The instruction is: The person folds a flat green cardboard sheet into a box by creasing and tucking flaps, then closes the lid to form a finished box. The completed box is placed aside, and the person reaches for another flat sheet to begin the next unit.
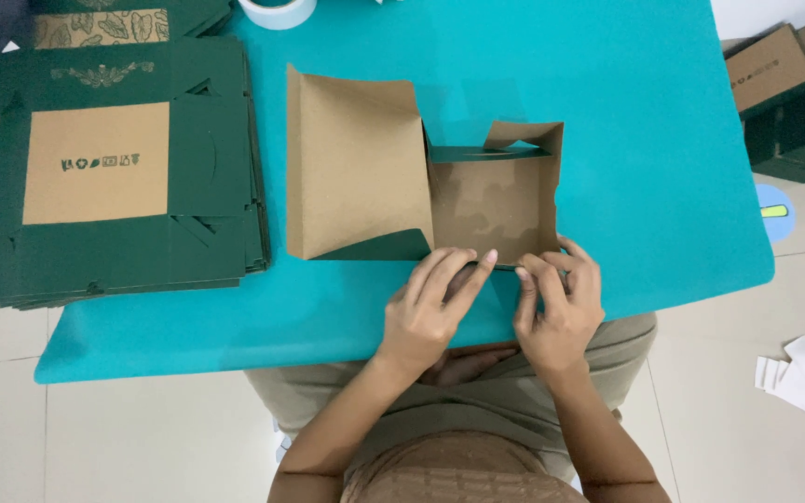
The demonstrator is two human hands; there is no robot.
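A half-folded cardboard box (491, 200), brown inside and dark green outside, is set near the table's (663, 168) front edge, its opening facing up and its lid flap (356, 177) spread toward the left edge. Its near wall is pinched by the left hand (430, 312) and the right hand (561, 303). A stack of flat green boxes (118, 172) with a square brown panel overhangs the left edge.

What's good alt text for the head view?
Both hands, left hand and right hand, press the near wall of a half-folded cardboard box on a teal table. A stack of flat green box blanks lies left.
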